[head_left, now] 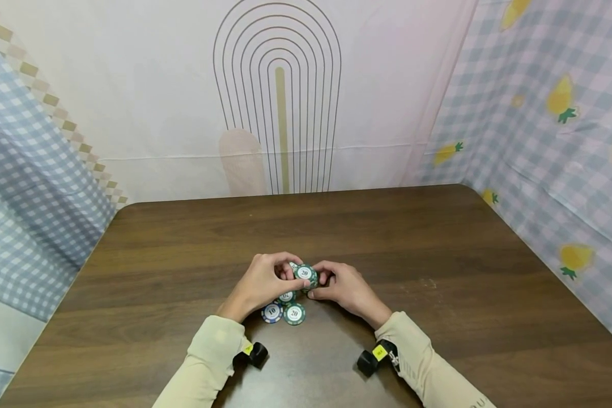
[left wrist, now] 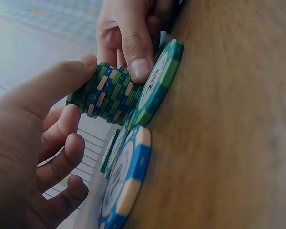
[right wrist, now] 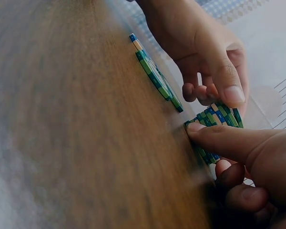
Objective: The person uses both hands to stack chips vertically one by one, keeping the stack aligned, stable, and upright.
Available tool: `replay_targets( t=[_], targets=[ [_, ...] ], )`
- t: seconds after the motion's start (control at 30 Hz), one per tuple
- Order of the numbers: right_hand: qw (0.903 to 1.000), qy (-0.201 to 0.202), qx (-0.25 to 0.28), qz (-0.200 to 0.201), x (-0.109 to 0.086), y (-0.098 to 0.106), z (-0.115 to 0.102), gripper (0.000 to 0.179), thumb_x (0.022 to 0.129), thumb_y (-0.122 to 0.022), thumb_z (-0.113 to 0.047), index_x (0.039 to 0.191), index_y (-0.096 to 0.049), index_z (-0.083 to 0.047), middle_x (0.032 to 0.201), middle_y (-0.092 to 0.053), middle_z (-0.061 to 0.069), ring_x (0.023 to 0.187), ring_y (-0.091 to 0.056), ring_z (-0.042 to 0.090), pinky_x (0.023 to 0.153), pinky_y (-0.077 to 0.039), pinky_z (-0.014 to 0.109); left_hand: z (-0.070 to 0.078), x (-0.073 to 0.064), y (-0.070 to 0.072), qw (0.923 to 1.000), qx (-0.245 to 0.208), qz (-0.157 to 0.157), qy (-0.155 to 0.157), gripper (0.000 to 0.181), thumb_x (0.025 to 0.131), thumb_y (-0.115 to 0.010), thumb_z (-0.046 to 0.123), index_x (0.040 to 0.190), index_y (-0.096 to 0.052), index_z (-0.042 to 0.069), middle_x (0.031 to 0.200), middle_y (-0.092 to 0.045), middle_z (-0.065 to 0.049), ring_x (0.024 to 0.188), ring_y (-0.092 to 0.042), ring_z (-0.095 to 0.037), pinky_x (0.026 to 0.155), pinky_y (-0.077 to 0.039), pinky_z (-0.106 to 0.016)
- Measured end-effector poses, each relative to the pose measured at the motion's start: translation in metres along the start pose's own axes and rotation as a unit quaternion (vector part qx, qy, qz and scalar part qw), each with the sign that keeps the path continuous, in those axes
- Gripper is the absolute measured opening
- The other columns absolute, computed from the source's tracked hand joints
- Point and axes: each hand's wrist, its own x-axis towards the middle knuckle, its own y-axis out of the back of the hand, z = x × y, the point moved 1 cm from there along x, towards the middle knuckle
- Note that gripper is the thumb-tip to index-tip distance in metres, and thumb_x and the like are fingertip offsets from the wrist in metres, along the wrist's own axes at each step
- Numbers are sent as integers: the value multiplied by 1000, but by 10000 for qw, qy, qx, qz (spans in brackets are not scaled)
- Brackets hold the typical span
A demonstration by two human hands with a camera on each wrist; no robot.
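A stack of green and blue poker chips stands on the table between the two hands, its top chip green and marked 20. My left hand pinches the upper end of the stack, thumb at the near side and index finger around the far side. Lower down, my right hand grips the stack near the tabletop with thumb and fingers. In the right wrist view, a green chip at the top leans slightly apart from the others. The left hand's other fingers curl loosely beside the stack.
Just left of the stack, a blue chip marked 10 and a green chip marked 20 lie flat. Another green chip is partly covered by the left hand. The brown wooden table reaches back to a patterned cloth.
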Motion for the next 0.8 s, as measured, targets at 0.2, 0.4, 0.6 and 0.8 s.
replay_targets(
  t=[0.2, 0.4, 0.6, 0.8],
  targets=[
    [10000, 9, -35, 20, 1, 0, 0, 34, 82, -91, -18, 112, -76, -14, 85, -62, -3, 64, -51, 9, 59, -42, 24, 1, 1, -2, 9999, 71, -108, 23, 31, 83, -92, 23, 107, -77, 10, 74, -64, 9, 65, -60, -7, 62, -51, -24],
    [10000, 32, 10, 2, 1, 0, 0, 34, 82, -91, -18, 112, -76, -12, 85, -61, -2, 65, -51, 10, 59, -41, 24, 2, 1, -2, 9997, 105, -208, 61, 32, 84, -92, 24, 108, -76, 9, 75, -64, 9, 65, -60, -6, 63, -52, -24],
    [10000, 0, 60, -4, 1, 0, 0, 35, 81, -91, -17, 112, -75, -11, 85, -61, -1, 64, -51, 11, 58, -41, 24, 1, 2, -1, 9991, 188, -374, 49, 34, 86, -90, 26, 111, -76, 8, 77, -65, 9, 66, -60, -6, 64, -53, -25],
    [10000, -22, 32, -21, 1, 0, 0, 34, 82, -91, -17, 112, -75, -12, 85, -61, -2, 63, -50, 10, 58, -41, 24, 3, 2, 2, 9982, 403, -417, 146, 42, 89, -87, 35, 120, -74, 10, 81, -65, 10, 69, -61, -7, 68, -53, -26]
  ],
)
